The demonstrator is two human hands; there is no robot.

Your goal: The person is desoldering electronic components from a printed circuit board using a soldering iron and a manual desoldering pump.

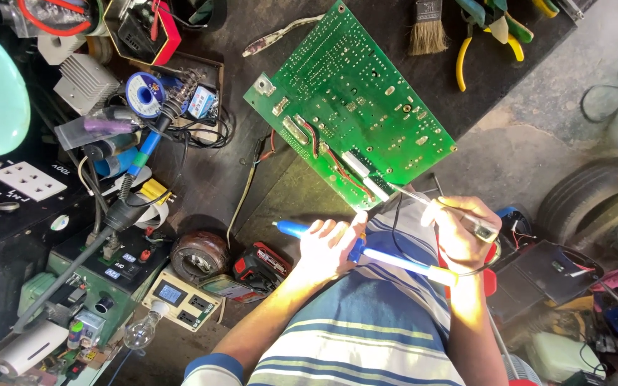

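The left hand has its fingers curled around a blue tool with a pale shaft, held across the lap in a striped shirt. The right hand pinches a clear-handled screwdriver, its tip touching the near edge of the green circuit board, which lies tilted on the dark tabletop. Yellow pliers and a brush lie beyond the board.
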